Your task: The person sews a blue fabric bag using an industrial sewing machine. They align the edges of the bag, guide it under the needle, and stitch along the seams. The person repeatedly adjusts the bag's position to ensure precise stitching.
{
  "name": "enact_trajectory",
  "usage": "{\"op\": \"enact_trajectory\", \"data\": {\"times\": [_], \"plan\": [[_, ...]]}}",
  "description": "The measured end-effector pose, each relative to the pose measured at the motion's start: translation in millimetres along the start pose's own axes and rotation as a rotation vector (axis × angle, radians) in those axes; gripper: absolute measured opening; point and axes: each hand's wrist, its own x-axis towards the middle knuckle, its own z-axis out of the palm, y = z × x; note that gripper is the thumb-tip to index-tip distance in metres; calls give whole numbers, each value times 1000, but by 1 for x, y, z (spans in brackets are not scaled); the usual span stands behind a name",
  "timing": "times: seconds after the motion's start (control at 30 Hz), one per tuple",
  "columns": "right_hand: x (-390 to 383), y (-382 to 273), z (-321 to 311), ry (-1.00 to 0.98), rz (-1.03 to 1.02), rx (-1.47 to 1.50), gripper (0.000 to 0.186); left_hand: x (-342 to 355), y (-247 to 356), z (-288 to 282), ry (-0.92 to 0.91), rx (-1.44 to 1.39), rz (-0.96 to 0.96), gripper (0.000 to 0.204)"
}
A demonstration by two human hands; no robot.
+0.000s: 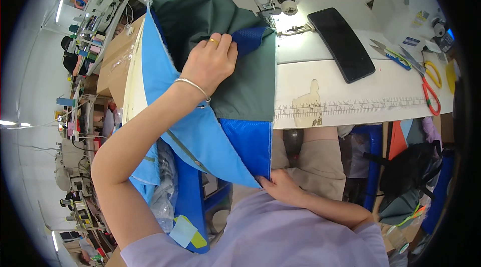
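Observation:
A layered fabric piece lies over the sewing table, its dark green panel uppermost, with a navy folded strip, a light blue layer at the left and a royal blue layer hanging below the table edge. My left hand has its fingers curled on the green and navy fabric near the presser foot; what exactly they grip is partly hidden. Low at the front, my right hand pinches the hanging corner of the blue layers. The sewing machine stands above the fabric's top right corner.
Right of the needle lie a black phone, green-handled scissors and red-handled scissors. A cardboard box sits at the left. Under the table's right side are blue crates and a black bag. Other machines line the far left.

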Motion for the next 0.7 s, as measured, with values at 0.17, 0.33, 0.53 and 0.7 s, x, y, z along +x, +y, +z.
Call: {"op": "enact_trajectory", "data": {"times": [0.17,0.33,0.53,0.7], "plan": [[1,1,-3,41,-27,9,37,8,-36,-9,-109,-1154,-208,20],[6,15,4,60,1,-28,44,4,-34,12,-231,-1342,-209,25],[5,6,-6,49,46,-91,46,-5,27,-14,323,-513,206,39],[5,9,-3,76,28,-87,48,-33,40,-46,224,-681,217,57]]}}
